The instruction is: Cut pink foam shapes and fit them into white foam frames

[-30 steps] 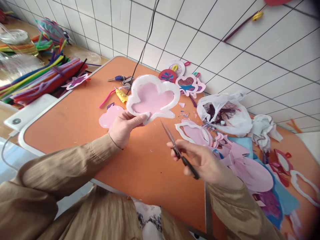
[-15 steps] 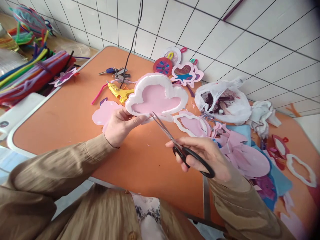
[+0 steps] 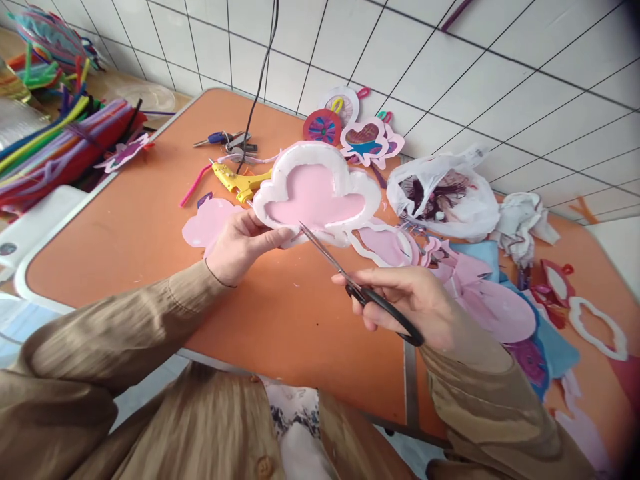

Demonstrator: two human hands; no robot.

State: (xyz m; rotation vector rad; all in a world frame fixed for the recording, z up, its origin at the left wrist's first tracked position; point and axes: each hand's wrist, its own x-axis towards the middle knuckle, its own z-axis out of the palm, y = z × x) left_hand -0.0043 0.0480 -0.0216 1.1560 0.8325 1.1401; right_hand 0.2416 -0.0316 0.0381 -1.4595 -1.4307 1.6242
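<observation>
My left hand (image 3: 239,245) grips the lower left edge of a cloud-shaped foam piece (image 3: 317,195), pink inside with a raised white border, held above the orange table (image 3: 135,233). My right hand (image 3: 411,303) holds black-handled scissors (image 3: 357,290); their steel blades point up-left and the tips meet the piece's lower white edge. A flat pink cut-out (image 3: 206,223) lies under my left hand.
A yellow glue gun (image 3: 239,182) with a black cord, keys (image 3: 225,140) and finished foam decorations (image 3: 365,141) lie behind. A white plastic bag (image 3: 443,197), pink and blue foam scraps (image 3: 493,310) fill the right. Bundled pipe cleaners (image 3: 55,150) sit at the left.
The scissors came up from a lowered position to the foam piece's lower edge and the blades closed on it. The piece tilted slightly flatter.
</observation>
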